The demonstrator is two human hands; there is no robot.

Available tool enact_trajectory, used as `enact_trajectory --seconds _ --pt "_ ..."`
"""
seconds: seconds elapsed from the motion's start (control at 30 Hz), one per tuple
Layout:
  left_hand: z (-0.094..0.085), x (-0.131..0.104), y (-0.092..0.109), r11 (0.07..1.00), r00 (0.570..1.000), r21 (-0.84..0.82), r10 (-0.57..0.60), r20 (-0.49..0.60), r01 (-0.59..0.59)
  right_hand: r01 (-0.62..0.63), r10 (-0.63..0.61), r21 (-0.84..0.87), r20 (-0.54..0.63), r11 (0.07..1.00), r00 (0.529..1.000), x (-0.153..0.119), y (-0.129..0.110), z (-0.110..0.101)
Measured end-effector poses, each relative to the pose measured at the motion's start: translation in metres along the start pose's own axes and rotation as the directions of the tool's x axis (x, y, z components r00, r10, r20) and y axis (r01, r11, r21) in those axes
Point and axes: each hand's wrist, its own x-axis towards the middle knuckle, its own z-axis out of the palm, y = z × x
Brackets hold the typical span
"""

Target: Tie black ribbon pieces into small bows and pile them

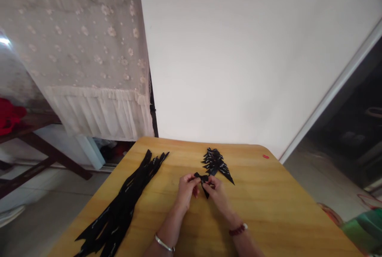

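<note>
A small black ribbon bow [203, 179] is held between both hands above the middle of the wooden table [253, 209]. My left hand [188, 188] pinches its left loop, and my right hand [214, 187] pinches its right side. One ribbon tail hangs down between the hands. Just beyond them lies a pile of black bows [214, 160] with light markings. Long black ribbon strips [128, 193] with white marks stretch along the table's left side.
A small red piece [266, 156] lies near the table's far right corner. Behind the table stands a white panel [238, 58], with a lace curtain [98, 58] to its left. A dark wooden stand [49, 153] bears a red item [10, 115] at the left.
</note>
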Motion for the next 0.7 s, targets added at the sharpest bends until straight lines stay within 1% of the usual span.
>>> enact_trajectory --seconds 0.07,0.13,0.23,0.3,0.37,0.43,0.47,0.53,0.6,0.7 --pt "0.0 -0.001 0.0 1.0 1.0 -0.012 -0.002 -0.018 0.001 0.018 -0.02 -0.069 -0.033 0.997 0.999 -0.001 0.004 0.002" --pt "0.0 -0.002 0.001 0.998 1.0 -0.055 -0.009 -0.004 0.009 0.036 -0.047 -0.166 -0.064 0.986 0.997 -0.002 0.007 0.004" --pt "-0.001 -0.003 0.001 0.985 0.996 -0.152 -0.069 0.062 0.078 0.073 -0.098 -0.289 -0.072 0.955 0.993 -0.006 0.01 0.007" --pt "-0.001 -0.003 0.001 0.968 0.99 -0.217 -0.114 0.077 0.129 0.102 -0.126 -0.318 -0.056 0.942 0.99 -0.008 0.01 0.006" --pt "-0.002 -0.002 0.0 0.955 0.988 -0.256 -0.139 0.061 0.15 0.122 -0.137 -0.306 -0.029 0.944 0.99 -0.009 0.007 0.004" --pt "-0.003 -0.001 -0.001 0.957 0.989 -0.251 -0.141 0.042 0.147 0.113 -0.121 -0.259 -0.012 0.959 0.993 -0.01 0.003 0.0" --pt "-0.003 -0.001 -0.002 0.961 0.99 -0.234 -0.138 0.04 0.144 0.099 -0.106 -0.23 -0.018 0.968 0.994 -0.01 0.001 -0.002" --pt "-0.003 0.0 -0.004 0.973 0.991 -0.191 -0.127 0.044 0.133 0.058 -0.072 -0.189 -0.065 0.98 0.995 -0.009 -0.003 -0.007" --pt "-0.002 -0.001 -0.006 0.982 0.991 -0.143 -0.115 0.067 0.124 0.028 -0.048 -0.174 -0.109 0.984 0.993 -0.008 -0.005 -0.01" --pt "0.002 -0.003 -0.008 0.989 0.984 -0.074 -0.119 0.134 0.13 0.029 -0.044 -0.171 -0.085 0.985 0.995 -0.006 -0.006 -0.01"
